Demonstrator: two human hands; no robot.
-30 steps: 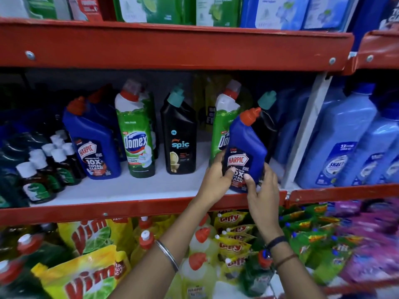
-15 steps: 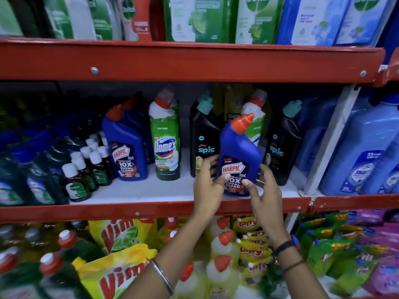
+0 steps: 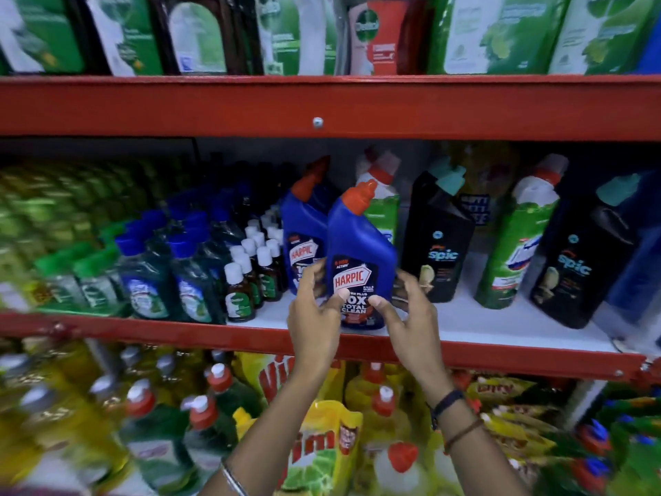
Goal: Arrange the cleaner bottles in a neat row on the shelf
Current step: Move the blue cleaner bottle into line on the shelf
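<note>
Red-edged shelf carries cleaner bottles. Left hand and right hand clasp the blue Harpic bottle between them, fingers curled round its base, just right of a second Harpic bottle.

blue harpic bottle, red cap; red shelf.

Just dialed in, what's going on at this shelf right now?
A person is holding a blue Harpic bottle low down with both hands, left hand and right hand, thumbs on its label. It is near the front of the middle shelf, right beside another Harpic bottle. To its right, black Spic bottles and green bottles alternate, loosely spaced.
</note>
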